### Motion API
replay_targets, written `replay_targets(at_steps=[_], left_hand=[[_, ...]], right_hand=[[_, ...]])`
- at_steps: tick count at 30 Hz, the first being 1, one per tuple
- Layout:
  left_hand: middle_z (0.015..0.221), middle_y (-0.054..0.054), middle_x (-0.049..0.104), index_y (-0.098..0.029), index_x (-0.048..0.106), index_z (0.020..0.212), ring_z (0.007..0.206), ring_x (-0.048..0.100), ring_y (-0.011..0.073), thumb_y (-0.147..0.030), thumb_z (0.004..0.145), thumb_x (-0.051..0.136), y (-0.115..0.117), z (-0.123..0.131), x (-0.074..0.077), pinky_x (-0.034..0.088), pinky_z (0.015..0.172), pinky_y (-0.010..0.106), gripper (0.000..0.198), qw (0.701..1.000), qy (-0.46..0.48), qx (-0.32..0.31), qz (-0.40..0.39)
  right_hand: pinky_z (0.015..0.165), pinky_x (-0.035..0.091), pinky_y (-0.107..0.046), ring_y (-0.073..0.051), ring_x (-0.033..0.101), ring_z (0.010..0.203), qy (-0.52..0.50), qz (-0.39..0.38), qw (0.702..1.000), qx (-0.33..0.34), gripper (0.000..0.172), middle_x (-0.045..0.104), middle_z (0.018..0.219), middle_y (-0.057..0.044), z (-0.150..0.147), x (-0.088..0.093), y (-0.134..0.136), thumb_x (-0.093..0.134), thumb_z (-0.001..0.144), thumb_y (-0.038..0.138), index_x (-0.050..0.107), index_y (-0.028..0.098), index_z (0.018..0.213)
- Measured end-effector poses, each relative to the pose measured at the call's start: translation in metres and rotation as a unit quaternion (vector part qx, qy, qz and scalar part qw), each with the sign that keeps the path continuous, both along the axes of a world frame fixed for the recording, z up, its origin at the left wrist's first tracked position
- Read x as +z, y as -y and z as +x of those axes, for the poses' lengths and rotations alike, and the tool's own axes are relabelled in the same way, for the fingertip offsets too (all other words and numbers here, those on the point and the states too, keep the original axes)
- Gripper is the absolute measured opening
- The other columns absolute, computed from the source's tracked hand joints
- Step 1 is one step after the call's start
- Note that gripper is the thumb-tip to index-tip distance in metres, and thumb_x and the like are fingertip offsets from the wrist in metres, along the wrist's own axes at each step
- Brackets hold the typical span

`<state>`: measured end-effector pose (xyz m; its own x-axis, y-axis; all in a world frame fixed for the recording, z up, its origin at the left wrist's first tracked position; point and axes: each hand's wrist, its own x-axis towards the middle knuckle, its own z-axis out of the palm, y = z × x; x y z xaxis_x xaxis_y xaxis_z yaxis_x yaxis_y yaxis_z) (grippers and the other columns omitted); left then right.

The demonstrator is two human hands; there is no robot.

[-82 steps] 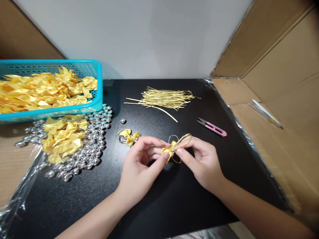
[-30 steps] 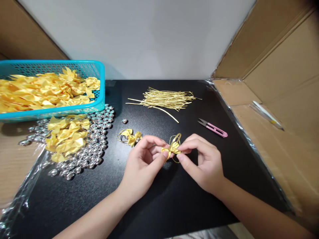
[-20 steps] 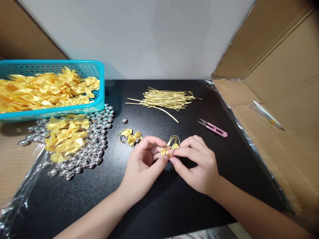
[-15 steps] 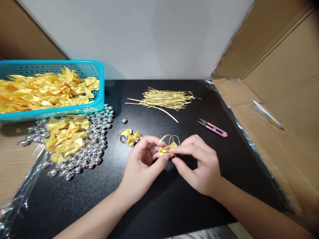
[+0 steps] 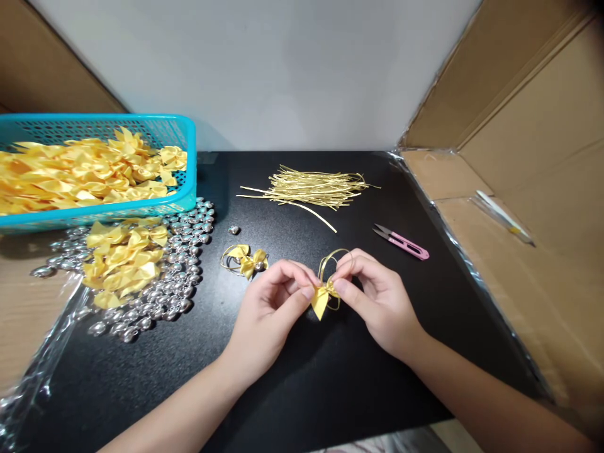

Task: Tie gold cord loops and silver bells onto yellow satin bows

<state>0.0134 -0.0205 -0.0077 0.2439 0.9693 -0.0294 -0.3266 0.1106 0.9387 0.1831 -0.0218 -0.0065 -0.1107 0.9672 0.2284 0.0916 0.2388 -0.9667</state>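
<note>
Above the black table (image 5: 302, 377), my left hand (image 5: 268, 314) and my right hand (image 5: 377, 302) meet fingertip to fingertip. Between them they pinch a small yellow ribbon bow (image 5: 321, 301) with a thin gold cord (image 5: 333, 264) looped above it. My left thumb and forefinger grip the bow's left side. The right thumb and forefinger hold the cord at the bow's knot. A bow with cord (image 5: 245, 259) lies just left of my left hand.
A turquoise basket (image 5: 186, 163) full of yellow bows stands at the back left. In front of it lie loose bows (image 5: 123, 261) on silver beads (image 5: 189, 251). A bundle of gold cords (image 5: 316, 187) and pink snips (image 5: 403, 242) lie behind my hands. A cardboard box (image 5: 519, 220) borders the right.
The bow has tipped so one wing now hangs down between my fingers. The cord loop has shifted and now stands up over my right fingers. Both hands stayed in place.
</note>
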Motion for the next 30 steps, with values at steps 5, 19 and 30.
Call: replay_targets(at_steps=[5,19,30], left_hand=[[0.088,0.0,0.067,-0.022,0.067,0.091,0.077,0.063,0.011,-0.014,0.078,0.076,0.0,0.001,0.002,0.054,0.069,0.019,0.017,1.0,-0.004,-0.003,0.013],[0.074,-0.002,0.066,-0.016,0.06,0.066,0.069,0.061,0.0091,-0.01,0.074,0.073,-0.008,0.0,0.0,0.051,0.065,0.018,0.017,0.992,-0.059,0.11,-0.018],[0.07,-0.003,0.066,-0.017,0.057,0.076,0.064,0.062,0.0099,-0.023,0.069,0.077,-0.018,-0.004,-0.004,0.049,0.067,0.023,0.022,0.982,-0.059,0.158,-0.089]], right_hand=[[0.073,0.048,-0.028,-0.013,0.058,0.078,0.05,0.074,0.996,-0.014,0.009,0.06,0.08,-0.001,0.001,0.001,0.002,0.064,0.085,0.012,0.066,0.019,0.08],[0.074,0.049,-0.031,-0.017,0.061,0.083,0.163,0.097,0.976,-0.109,0.007,0.066,0.089,-0.003,0.02,0.003,-0.015,0.065,0.085,0.014,0.066,0.02,0.088],[0.08,0.036,-0.039,-0.02,0.06,0.081,0.54,0.031,0.841,0.024,0.012,0.068,0.08,-0.001,0.04,0.003,-0.028,0.074,0.081,0.017,0.069,0.021,0.071]])
